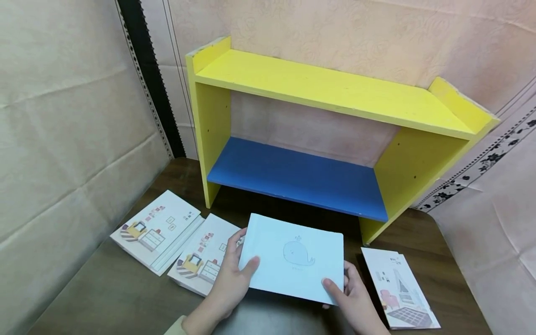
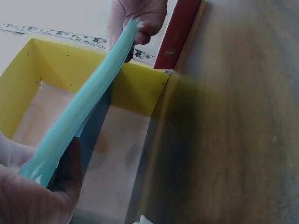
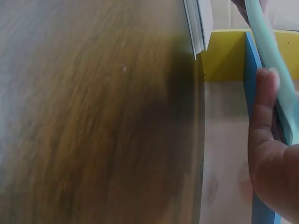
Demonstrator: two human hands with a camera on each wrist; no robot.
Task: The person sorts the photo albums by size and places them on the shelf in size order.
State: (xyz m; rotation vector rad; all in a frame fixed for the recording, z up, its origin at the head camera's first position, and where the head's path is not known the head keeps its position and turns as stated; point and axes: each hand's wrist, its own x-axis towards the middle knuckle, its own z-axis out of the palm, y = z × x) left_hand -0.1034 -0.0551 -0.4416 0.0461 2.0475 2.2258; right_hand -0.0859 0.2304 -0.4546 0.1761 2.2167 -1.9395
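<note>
Both hands hold a pale blue book [image 1: 276, 265] with a whale drawn on its cover, raised above the table in front of the shelf. The left hand [image 1: 232, 274] grips its left edge, thumb on the cover and fingers behind. At the lower right corner the right hand [image 1: 353, 298] pinches it the same way. Edge-on, the book's turquoise spine or side [image 2: 84, 102] runs between the two hands in the left wrist view. In the right wrist view, the right hand [image 3: 271, 154] has its thumb along the book [image 3: 271, 51].
A yellow bookshelf [image 1: 335, 90] with a blue lower board [image 1: 297, 179] stands at the back. White books [image 1: 157, 228] lie at the left, another white book [image 1: 209, 251] partly behind the left hand. More white books [image 1: 402, 288] lie right on the wooden table [image 1: 452, 265]. Cloth walls [image 1: 75, 139] enclose the table.
</note>
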